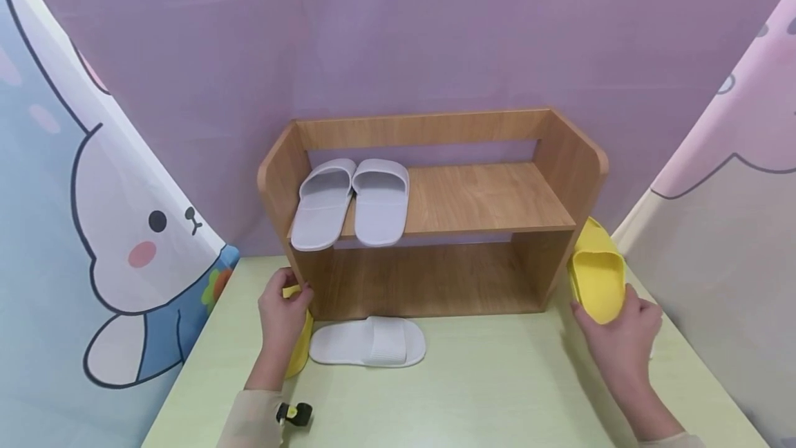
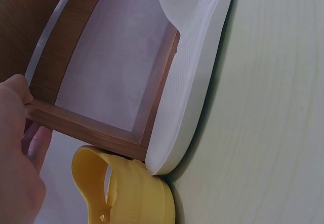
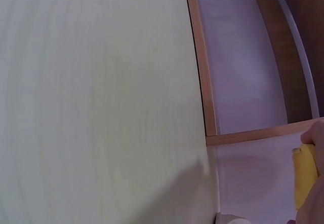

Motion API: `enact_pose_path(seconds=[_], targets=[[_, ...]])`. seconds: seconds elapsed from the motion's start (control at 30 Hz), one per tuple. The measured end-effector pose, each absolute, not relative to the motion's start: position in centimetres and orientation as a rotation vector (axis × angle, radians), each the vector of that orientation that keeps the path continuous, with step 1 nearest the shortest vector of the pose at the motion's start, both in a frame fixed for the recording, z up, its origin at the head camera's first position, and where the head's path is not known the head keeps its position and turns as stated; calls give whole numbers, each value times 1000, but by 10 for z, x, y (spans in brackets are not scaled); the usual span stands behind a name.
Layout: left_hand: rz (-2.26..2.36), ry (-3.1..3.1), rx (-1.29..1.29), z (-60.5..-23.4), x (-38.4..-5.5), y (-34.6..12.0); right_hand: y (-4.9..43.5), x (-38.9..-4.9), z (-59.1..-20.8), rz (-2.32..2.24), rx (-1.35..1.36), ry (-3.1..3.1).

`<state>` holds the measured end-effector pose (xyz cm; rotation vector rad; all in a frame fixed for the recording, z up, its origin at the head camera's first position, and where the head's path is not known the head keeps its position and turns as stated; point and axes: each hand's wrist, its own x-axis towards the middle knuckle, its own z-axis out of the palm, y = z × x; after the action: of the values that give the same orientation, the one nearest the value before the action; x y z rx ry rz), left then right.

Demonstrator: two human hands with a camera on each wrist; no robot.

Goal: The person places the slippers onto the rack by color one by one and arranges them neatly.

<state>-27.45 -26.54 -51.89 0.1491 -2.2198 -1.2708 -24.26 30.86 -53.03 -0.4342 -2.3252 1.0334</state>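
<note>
A small two-tier wooden shoe rack stands on the table. My left hand pinches the front edge of its left side panel. Just below that hand, a yellow slipper lies on the table, partly hidden by the wrist. Beside the rack's right side, my right hand grips another yellow slipper by its lower end, holding it tilted upright. One white slipper lies sideways in front of the rack. Two pale grey slippers sit side by side at the left of the upper shelf.
The pale green tabletop spreads in front of the rack. A purple cloth hangs behind, with printed curtains on both sides. A whitish thing, mostly out of frame, shows low in the right wrist view.
</note>
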Motion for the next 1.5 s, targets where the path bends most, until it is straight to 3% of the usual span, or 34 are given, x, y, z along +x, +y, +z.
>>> enact_pose_path(seconds=[0.4, 1.07, 1.5], targets=[[-1274, -2220, 140, -519, -274, -265, 306, -241, -513, 1131, -490, -2117], [-1273, -2231, 157, -517, -273, -263, 297, -247, -481, 1066, -256, -1778], [-1282, -2228, 159, -519, -275, -264, 303, -253, -473, 1113, -295, -1752]])
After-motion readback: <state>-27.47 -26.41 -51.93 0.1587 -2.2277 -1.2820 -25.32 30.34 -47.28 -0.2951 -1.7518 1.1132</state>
